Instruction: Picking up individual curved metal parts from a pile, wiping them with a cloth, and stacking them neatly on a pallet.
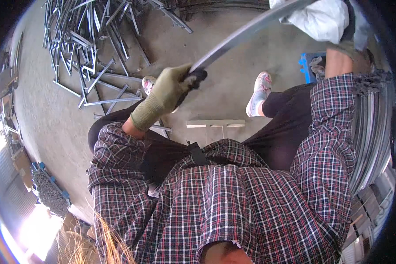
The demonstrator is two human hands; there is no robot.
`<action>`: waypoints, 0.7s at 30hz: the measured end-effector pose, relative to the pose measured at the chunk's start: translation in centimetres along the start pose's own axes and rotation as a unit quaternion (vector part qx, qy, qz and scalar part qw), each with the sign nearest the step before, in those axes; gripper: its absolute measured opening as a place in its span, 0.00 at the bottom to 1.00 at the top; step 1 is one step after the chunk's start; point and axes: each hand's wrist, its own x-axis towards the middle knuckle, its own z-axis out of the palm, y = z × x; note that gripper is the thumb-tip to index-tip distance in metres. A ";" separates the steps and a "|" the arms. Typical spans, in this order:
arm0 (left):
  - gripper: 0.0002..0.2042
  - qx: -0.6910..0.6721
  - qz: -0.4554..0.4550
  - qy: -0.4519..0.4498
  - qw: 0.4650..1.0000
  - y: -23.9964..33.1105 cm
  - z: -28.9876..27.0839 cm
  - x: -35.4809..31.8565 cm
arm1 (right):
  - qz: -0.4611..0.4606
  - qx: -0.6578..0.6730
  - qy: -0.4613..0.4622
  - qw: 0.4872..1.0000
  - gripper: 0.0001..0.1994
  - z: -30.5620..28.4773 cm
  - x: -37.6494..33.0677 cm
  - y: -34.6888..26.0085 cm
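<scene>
Gloved left hand (169, 90) tight around a long metal strip (246, 31), right hand's (352, 55) grip hidden, impossible to tell.

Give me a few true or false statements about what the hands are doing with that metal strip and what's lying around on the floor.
1. The left hand wears an olive glove. True.
2. The left hand grips a long metal strip. True.
3. The right hand rests in the person's lap. False: it reaches up and out toward the far right, near a stack of metal strips.
4. The floor at upper left is covered with wooden planks. False: a pile of metal pieces lies there.
5. Both sleeves are plaid. True.
</scene>
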 end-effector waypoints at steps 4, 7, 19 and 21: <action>0.13 0.166 0.020 0.105 0.980 0.9 -1.9 1.4 | 0.008 -0.025 0.007 1.000 0.12 -1.3 -0.2 0.6; 0.11 0.159 0.034 0.093 0.982 1.4 -2.7 2.1 | 0.012 -0.050 0.011 0.999 0.12 -2.4 -0.8 0.3; 0.15 0.290 0.077 0.301 0.905 2.3 -3.2 3.1 | 0.006 -0.083 0.013 0.996 0.12 -2.5 -0.5 1.1; 0.15 0.290 0.074 0.281 0.912 2.6 -2.4 2.8 | 0.007 -0.083 0.009 0.996 0.12 -2.0 -0.5 0.8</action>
